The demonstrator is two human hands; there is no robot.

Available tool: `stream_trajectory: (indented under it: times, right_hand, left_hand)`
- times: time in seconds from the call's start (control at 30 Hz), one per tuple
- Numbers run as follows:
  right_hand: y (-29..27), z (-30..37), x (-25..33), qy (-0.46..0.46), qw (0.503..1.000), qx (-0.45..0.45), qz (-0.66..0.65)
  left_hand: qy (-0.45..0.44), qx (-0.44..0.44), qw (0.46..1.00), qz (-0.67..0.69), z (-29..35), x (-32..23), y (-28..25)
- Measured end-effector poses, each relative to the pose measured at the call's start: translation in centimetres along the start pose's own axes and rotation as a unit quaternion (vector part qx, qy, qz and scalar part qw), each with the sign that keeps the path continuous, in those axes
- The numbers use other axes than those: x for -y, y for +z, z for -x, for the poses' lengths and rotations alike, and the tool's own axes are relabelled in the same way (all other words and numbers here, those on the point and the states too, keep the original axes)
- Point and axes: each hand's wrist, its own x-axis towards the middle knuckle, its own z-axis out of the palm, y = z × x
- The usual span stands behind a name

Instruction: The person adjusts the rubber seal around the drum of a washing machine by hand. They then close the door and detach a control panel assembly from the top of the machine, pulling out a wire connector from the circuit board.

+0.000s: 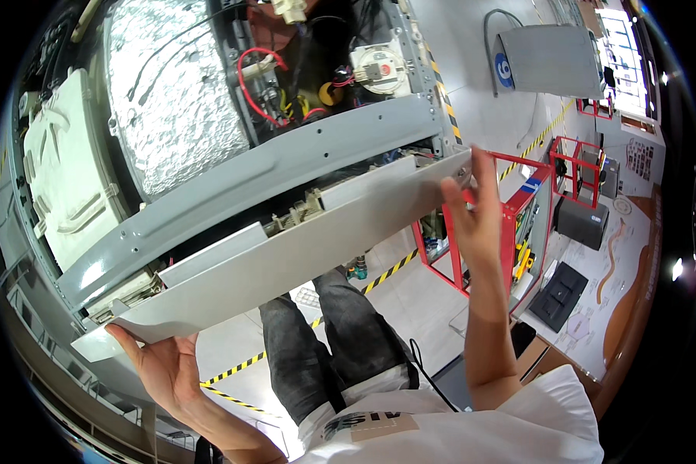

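A long white front panel (pixel 286 263) slants across the front of an opened grey appliance (pixel 286 151), low at the left and high at the right. My left hand (pixel 166 367) holds its lower left end, thumb on the face and fingers curled under the bottom edge. At the upper right end, my right hand (pixel 478 209) grips the panel between thumb and fingers. Behind the panel, pale plastic parts (pixel 295 213) show in a dark gap below the grey crossbar. How firmly the panel is joined to the appliance cannot be seen.
Inside the appliance are a foil-covered block (pixel 174 100), a cream plastic cover (pixel 73 166), red wiring (pixel 243 77) and a round white component (pixel 380 69). A red-framed tool cart (pixel 510 224) stands close by my right arm. Yellow-black tape (pixel 240 367) marks the floor.
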Motion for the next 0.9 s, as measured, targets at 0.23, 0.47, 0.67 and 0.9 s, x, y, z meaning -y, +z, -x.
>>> stream_trajectory:
  times: [0.23, 0.47, 0.67, 0.9]
  right_hand:
    - [1.8, -0.9, -1.0, 0.071, 0.966, 0.067, -0.240]
    - [1.6, -1.1, -0.4, 0.094, 0.949, 0.076, -0.291]
    - [1.7, -1.2, -1.0, 0.119, 0.964, 0.060, -0.231]
    - [2.0, -1.1, -0.5, 0.089, 0.964, 0.027, -0.248]
  left_hand:
    - [-0.004, 0.030, 0.998, -0.057, -0.4, -0.5, 0.5]
    - [0.081, -0.035, 0.978, -0.187, -0.3, 0.2, 0.6]
    - [0.174, -0.132, 0.852, -0.477, -2.5, -0.7, -2.4]
    - [0.125, -0.061, 0.867, -0.478, -1.6, -0.2, -0.2]
